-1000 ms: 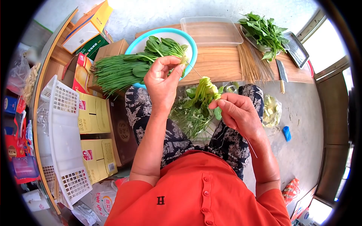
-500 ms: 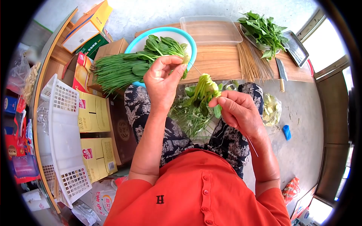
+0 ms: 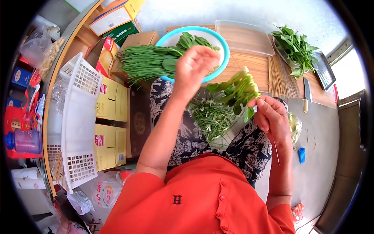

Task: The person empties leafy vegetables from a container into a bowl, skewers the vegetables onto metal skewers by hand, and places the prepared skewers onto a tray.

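My right hand point(image 3: 274, 117) pinches a thin skewer point(image 3: 276, 150), whose lower end sticks out below the hand. Leafy greens point(image 3: 243, 89) with pale stems are threaded in a bunch on it just above my fingertips. My left hand point(image 3: 196, 64) is over a white basin with a turquoise rim point(image 3: 226, 46), its fingers loosely curved and apart beside the loose leafy greens point(image 3: 191, 40). Its fingertips are slightly blurred, and part of the greens is hidden behind it. A bundle of long green chives point(image 3: 146, 62) lies across the basin's left side.
On the wooden table point(image 3: 249, 62) are a clear plastic tray point(image 3: 245, 37), many bare skewers point(image 3: 282, 76), a bowl of leafy greens point(image 3: 295, 48), a dark tray point(image 3: 324, 70) and a knife point(image 3: 307, 89). Skewered greens point(image 3: 212, 117) lie between my knees. A white basket point(image 3: 80, 121) stands left.
My left hand has let go of the leafy green and moved away from the skewer, over the basin. My right hand still holds the skewer. The view has shifted left.
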### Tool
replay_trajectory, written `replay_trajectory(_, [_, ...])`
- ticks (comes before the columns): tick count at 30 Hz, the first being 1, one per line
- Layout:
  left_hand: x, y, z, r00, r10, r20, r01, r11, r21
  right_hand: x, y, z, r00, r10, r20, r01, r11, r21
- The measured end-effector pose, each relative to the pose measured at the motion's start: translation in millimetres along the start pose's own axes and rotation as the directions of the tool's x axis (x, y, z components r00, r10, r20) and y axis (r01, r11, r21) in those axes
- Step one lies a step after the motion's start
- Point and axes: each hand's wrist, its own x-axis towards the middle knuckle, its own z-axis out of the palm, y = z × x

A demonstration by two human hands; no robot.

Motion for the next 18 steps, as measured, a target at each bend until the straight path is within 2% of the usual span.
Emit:
replay_trajectory(1, [9.0,-1.5,-13.9,0.998,0.049,-0.034,-0.048,0.999,0.012,0.2,0.6,-2.9,1.0,0.001,-0.001,-0.001,1.0,0.002])
replay_trajectory(3, [24.0,4.5,-41.6,0.994,0.033,-0.103,-0.025,0.996,0.081,-0.8,1.7,-11.3,1.0,-0.007,-0.024,0.007,1.0,-0.009])
replay_trajectory(7, [59.1,16.6,-87.2,0.968,0.157,-0.194,-0.088,0.942,0.323,-1.9,6.9,-25.3,0.996,-0.029,-0.088,0.03,0.999,0.018])
replay_trajectory(9, [72.1,11.1,-89.0,0.974,0.164,-0.155,-0.11,0.945,0.309,0.0,11.2,-29.4,0.993,-0.06,-0.101,0.062,0.998,0.015])
replay_trajectory(11, [81.7,-13.4,-86.5,0.987,0.157,-0.025,-0.132,0.895,0.426,1.8,17.1,-36.1,0.995,-0.038,-0.091,0.038,0.999,-0.002])
replay_trajectory(13, [87.2,-50.5,-82.2,0.997,0.018,0.075,-0.054,0.855,0.517,3.9,23.1,-40.1,0.994,0.0,-0.111,0.002,1.0,0.018])
replay_trajectory(15, [91.0,-77.2,-73.6,0.982,-0.087,0.166,-0.054,0.716,0.696,5.9,25.2,-43.7,0.995,0.006,-0.099,-0.004,1.0,0.026])
replay_trajectory(17, [97.8,-99.5,-61.9,0.958,-0.198,0.207,-0.049,0.598,0.8,7.8,28.0,-47.5,0.994,0.015,-0.109,-0.012,0.999,0.029])
replay_trajectory(18, [102.5,-119.0,-61.7,0.947,-0.164,0.278,-0.144,0.557,0.818,8.4,29.1,-49.1,0.993,0.029,-0.114,-0.025,0.999,0.037])
